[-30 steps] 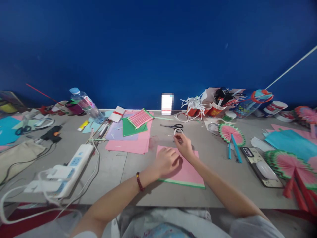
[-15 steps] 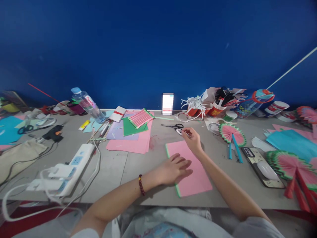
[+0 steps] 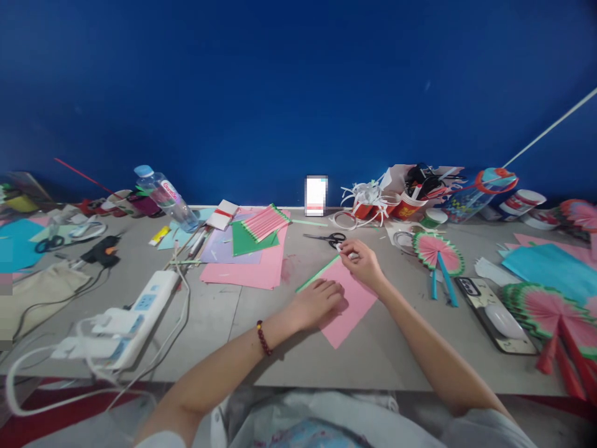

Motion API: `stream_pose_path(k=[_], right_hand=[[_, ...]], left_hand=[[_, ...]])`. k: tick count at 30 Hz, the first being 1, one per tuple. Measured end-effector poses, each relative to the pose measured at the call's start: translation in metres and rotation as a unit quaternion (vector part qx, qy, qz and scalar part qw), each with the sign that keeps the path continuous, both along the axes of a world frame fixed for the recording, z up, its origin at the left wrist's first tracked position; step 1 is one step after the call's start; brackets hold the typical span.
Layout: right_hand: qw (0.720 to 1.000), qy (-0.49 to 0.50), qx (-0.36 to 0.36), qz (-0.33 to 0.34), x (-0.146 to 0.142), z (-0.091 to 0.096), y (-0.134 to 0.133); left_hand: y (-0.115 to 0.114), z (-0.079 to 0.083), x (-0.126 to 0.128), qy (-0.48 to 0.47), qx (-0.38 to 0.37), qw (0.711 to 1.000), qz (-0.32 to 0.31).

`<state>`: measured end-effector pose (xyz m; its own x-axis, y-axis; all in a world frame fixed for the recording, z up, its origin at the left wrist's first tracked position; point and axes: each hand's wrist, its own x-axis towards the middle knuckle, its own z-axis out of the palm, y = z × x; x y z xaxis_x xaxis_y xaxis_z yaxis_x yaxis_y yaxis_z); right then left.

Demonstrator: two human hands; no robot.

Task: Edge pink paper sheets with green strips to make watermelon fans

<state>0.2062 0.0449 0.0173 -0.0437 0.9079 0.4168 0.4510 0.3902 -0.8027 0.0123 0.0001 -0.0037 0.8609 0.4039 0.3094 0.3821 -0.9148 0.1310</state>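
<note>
A pink paper sheet (image 3: 357, 292) with a green strip along its far left edge lies slanted on the table. My left hand (image 3: 321, 303) rests palm down on this sheet, fingers extended and slightly bent. At the sheet's far corner, my right hand (image 3: 359, 260) pinches a small white curled piece (image 3: 339, 248), mostly covered by the fingers; whether it is tape or paper I cannot tell. Black-handled scissors (image 3: 332, 238) lie just beyond the right fingertips.
To the left are a power strip (image 3: 144, 317), a water bottle (image 3: 170, 198) and stacked coloured papers (image 3: 242, 274) topped by a pleated pink piece (image 3: 265, 223). Cups of tools (image 3: 408, 205), paper fans (image 3: 438, 252) and a phone (image 3: 471, 298) under a white mouse (image 3: 502, 320) stand or lie right.
The pink sheet has turned clockwise, so its green edge now runs diagonally across the far side. My left hand has shifted slightly left and away from me; my right hand stays nearly in place.
</note>
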Motion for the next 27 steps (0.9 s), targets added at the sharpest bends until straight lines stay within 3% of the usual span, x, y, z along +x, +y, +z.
stream_pose_path(k=[7, 12, 19, 24, 27], right_hand=[[0.991, -0.109, 0.005, 0.081, 0.001, 0.017, -0.008], [0.975, -0.179, -0.011, 0.133, -0.002, 0.01, -0.019], [0.987, -0.117, 0.041, 0.1, -0.004, -0.016, -0.045], [0.988, -0.099, 0.012, 0.121, -0.007, -0.015, -0.049], [0.986, -0.099, -0.008, 0.133, -0.014, -0.012, -0.052]], left_hand=[[0.025, 0.005, -0.019, 0.006, 0.009, 1.0, 0.006], [0.031, 0.001, -0.021, -0.002, -0.014, 1.0, 0.009], [0.035, 0.003, -0.033, -0.025, -0.035, 0.999, -0.007], [0.026, 0.008, -0.046, -0.07, -0.107, 0.99, 0.052], [0.024, 0.007, -0.056, -0.079, -0.11, 0.988, 0.073]])
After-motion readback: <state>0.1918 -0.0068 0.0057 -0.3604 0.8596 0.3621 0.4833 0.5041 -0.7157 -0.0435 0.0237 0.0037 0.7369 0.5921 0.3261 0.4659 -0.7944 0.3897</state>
